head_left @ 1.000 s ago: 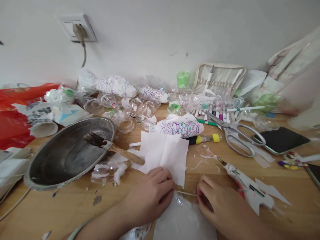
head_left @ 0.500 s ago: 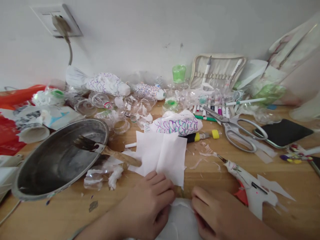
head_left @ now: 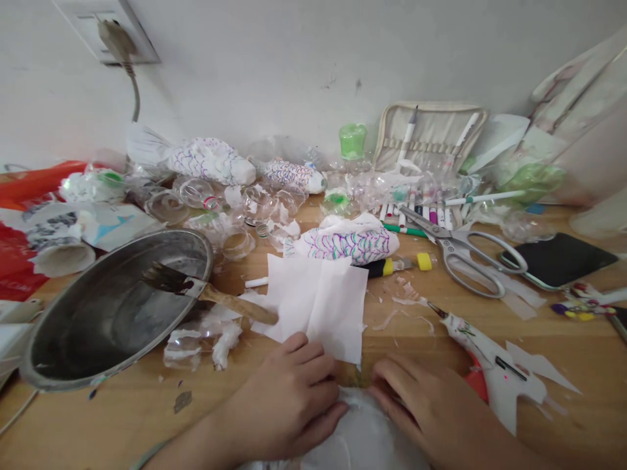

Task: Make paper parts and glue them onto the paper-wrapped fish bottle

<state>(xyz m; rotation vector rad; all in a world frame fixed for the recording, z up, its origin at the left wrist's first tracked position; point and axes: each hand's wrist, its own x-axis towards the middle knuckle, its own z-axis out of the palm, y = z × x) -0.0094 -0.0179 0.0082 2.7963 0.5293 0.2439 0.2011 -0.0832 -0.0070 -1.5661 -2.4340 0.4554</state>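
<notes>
A whitish, partly see-through object [head_left: 360, 431] lies at the bottom centre, its lower part cut off by the frame. My left hand [head_left: 289, 398] rests on its left edge with the fingers curled and pressed together. On its right edge, my right hand [head_left: 421, 405] has its fingers bent inward around the rim. Just beyond my left hand lie creased white paper sheets [head_left: 318, 303]. Behind them is a white fish shape [head_left: 350, 241] with purple and green scale lines.
A metal basin [head_left: 112, 313] with a wooden-handled brush [head_left: 235, 303] stands left. Scissors [head_left: 460, 251], a glue gun [head_left: 499, 365] and a black phone-like slab [head_left: 561, 260] lie right. Plastic bottle pieces [head_left: 196, 192], two more fish and a pen case [head_left: 428, 137] line the wall.
My right hand has shifted slightly left and up along the whitish object's edge. My left thumb has moved up and right, and more of the object's top shows between my hands.
</notes>
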